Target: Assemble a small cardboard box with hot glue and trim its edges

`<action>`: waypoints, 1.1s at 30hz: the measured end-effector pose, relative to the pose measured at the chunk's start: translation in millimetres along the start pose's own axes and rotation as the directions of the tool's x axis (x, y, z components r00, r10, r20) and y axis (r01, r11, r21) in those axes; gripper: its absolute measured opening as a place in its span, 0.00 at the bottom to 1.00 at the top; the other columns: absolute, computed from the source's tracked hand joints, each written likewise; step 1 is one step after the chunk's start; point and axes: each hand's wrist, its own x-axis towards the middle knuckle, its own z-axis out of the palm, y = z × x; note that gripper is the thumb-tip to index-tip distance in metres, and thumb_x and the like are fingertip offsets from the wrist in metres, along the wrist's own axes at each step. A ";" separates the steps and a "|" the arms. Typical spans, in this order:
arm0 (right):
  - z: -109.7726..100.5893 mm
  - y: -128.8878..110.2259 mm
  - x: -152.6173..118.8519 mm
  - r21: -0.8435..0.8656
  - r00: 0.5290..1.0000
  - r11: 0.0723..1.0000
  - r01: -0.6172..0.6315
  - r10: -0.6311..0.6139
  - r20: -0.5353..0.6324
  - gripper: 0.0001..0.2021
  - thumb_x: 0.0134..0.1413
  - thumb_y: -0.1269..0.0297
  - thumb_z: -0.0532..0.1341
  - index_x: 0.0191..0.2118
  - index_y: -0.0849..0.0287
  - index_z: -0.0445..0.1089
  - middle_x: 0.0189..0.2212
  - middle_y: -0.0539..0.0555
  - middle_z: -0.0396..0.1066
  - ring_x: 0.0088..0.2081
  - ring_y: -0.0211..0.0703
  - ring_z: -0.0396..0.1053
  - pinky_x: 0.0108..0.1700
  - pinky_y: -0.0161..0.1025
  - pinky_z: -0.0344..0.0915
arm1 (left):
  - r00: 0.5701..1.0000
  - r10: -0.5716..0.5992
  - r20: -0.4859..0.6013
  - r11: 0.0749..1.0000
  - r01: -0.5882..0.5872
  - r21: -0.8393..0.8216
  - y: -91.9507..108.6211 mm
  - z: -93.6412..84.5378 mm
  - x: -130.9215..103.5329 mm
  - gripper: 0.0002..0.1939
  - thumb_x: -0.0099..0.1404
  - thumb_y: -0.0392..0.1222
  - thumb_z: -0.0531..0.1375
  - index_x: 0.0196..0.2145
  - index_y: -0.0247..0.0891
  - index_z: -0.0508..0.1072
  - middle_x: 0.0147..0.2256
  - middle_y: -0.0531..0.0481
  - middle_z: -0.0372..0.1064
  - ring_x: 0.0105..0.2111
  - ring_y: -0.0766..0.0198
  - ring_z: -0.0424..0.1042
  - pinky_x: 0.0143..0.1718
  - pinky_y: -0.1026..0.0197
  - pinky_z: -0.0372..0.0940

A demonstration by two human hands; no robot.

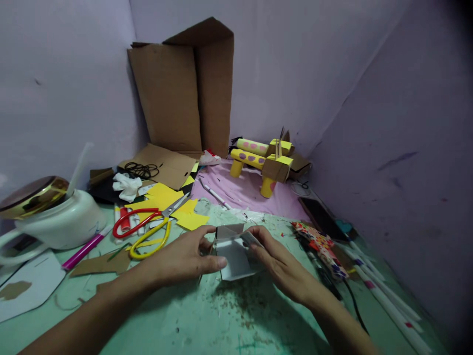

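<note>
Between my hands is a small open cardboard box [233,259], pale inside, with its flaps standing up, held just over the green table. My left hand [192,254] grips its left side, the thumb laid over the pale inner face. On the right, my right hand [269,254] pinches a flap near the box's upper right corner. Scissors [162,217] with one red and one yellow handle lie left of my left hand, partly on yellow paper scraps [162,197].
A white mug [70,222] with a gold lid stands at left, near a purple marker [84,249]. Yellow cardboard animal figures [258,160] stand on pink cloth behind. A large cardboard box [170,93] leans at the back. A patterned glue gun [321,246] and white sticks [384,291] lie right.
</note>
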 end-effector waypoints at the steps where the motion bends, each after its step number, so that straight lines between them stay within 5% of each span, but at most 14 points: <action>1: -0.5 -1.2 -0.9 0.005 1.000 1.000 0.004 -0.004 -0.016 0.12 0.64 0.57 0.47 0.45 0.56 0.60 0.40 0.56 0.67 0.41 0.48 0.66 0.43 0.45 0.64 | 1.000 -0.014 0.007 0.999 0.014 -0.046 1.0 -1.2 -1.4 0.39 0.52 0.56 0.65 0.58 0.37 0.62 0.40 0.46 0.71 0.36 0.57 0.70 0.32 0.60 0.59; 6: -12.8 -3.5 -12.0 0.046 0.994 0.999 -0.026 0.031 -0.106 0.22 0.61 0.51 0.55 0.57 0.54 0.57 0.56 0.60 0.65 0.56 0.52 0.64 0.56 0.52 0.60 | 0.993 -0.096 -0.061 0.976 0.082 -0.200 3.4 -1.5 -4.8 0.45 0.49 0.58 0.67 0.60 0.40 0.59 0.48 0.41 0.69 0.35 0.57 0.70 0.24 0.64 0.57; 8: -30.8 -2.9 -26.8 0.035 0.969 0.999 -0.037 0.044 -0.241 0.30 0.56 0.47 0.59 0.61 0.52 0.55 0.60 0.60 0.62 0.58 0.53 0.63 0.57 0.52 0.60 | 0.985 -0.103 -0.140 0.970 0.068 -0.235 3.5 0.8 -4.3 0.47 0.49 0.59 0.67 0.61 0.39 0.57 0.47 0.40 0.70 0.35 0.56 0.71 0.24 0.63 0.59; 10: -55.3 -0.5 -48.2 -0.004 0.884 0.994 -0.113 0.099 -0.457 0.30 0.53 0.43 0.59 0.57 0.54 0.61 0.56 0.61 0.67 0.54 0.55 0.68 0.52 0.50 0.65 | 0.967 -0.105 -0.230 0.968 0.046 -0.247 4.3 2.7 -4.1 0.47 0.49 0.59 0.67 0.62 0.38 0.57 0.47 0.38 0.70 0.33 0.56 0.71 0.24 0.62 0.60; 13: -89.4 10.7 -81.2 -0.124 0.687 0.883 -0.453 0.257 -0.680 0.24 0.51 0.41 0.57 0.41 0.57 0.72 0.35 0.58 0.78 0.38 0.54 0.75 0.39 0.45 0.68 | 0.941 -0.104 -0.322 0.964 0.017 -0.264 7.3 4.0 -6.6 0.47 0.49 0.61 0.67 0.62 0.42 0.57 0.50 0.38 0.69 0.39 0.49 0.73 0.25 0.61 0.62; 17: -101.0 42.7 -94.7 -0.306 0.688 0.694 -0.652 0.371 -0.623 0.23 0.51 0.42 0.55 0.28 0.58 0.75 0.23 0.56 0.77 0.29 0.52 0.74 0.28 0.40 0.62 | 0.936 -0.041 -0.350 0.950 -0.072 -0.304 12.7 8.6 -13.5 0.47 0.48 0.61 0.68 0.61 0.46 0.57 0.57 0.38 0.65 0.57 0.39 0.63 0.35 0.57 0.69; 18: -98.4 51.0 -91.4 -0.325 0.706 0.693 -0.644 0.375 -0.600 0.21 0.51 0.43 0.57 0.27 0.57 0.75 0.25 0.55 0.78 0.30 0.52 0.75 0.28 0.39 0.62 | 0.931 -0.021 -0.363 0.938 -0.108 -0.330 13.3 10.6 -14.9 0.46 0.47 0.60 0.69 0.60 0.46 0.58 0.58 0.40 0.64 0.59 0.39 0.61 0.39 0.57 0.70; 22: -88.6 73.3 -70.0 -0.261 0.654 0.682 -0.683 0.413 -0.634 0.13 0.47 0.50 0.63 0.26 0.56 0.74 0.24 0.54 0.78 0.31 0.50 0.75 0.28 0.37 0.60 | 0.937 0.077 -0.341 0.888 -0.220 -0.404 8.0 19.0 -17.6 0.43 0.46 0.55 0.71 0.57 0.45 0.61 0.60 0.42 0.63 0.59 0.39 0.63 0.50 0.53 0.67; 28: -96.8 84.7 -50.0 -0.087 0.584 0.708 -0.701 0.500 -0.640 0.07 0.41 0.61 0.68 0.26 0.57 0.72 0.22 0.52 0.75 0.29 0.47 0.75 0.26 0.34 0.62 | 0.980 0.194 -0.051 0.867 -0.196 -0.458 -6.8 30.3 -16.1 0.41 0.49 0.53 0.71 0.58 0.47 0.61 0.59 0.41 0.62 0.57 0.39 0.64 0.53 0.46 0.64; 33: -99.0 88.1 -44.4 0.097 0.563 0.738 -0.668 0.587 -0.583 0.08 0.39 0.64 0.69 0.27 0.59 0.72 0.18 0.49 0.72 0.19 0.39 0.70 0.20 0.32 0.61 | 0.983 0.181 -0.038 0.845 -0.176 -0.505 -16.3 31.7 1.4 0.38 0.50 0.54 0.69 0.56 0.41 0.64 0.53 0.40 0.66 0.57 0.40 0.62 0.56 0.46 0.58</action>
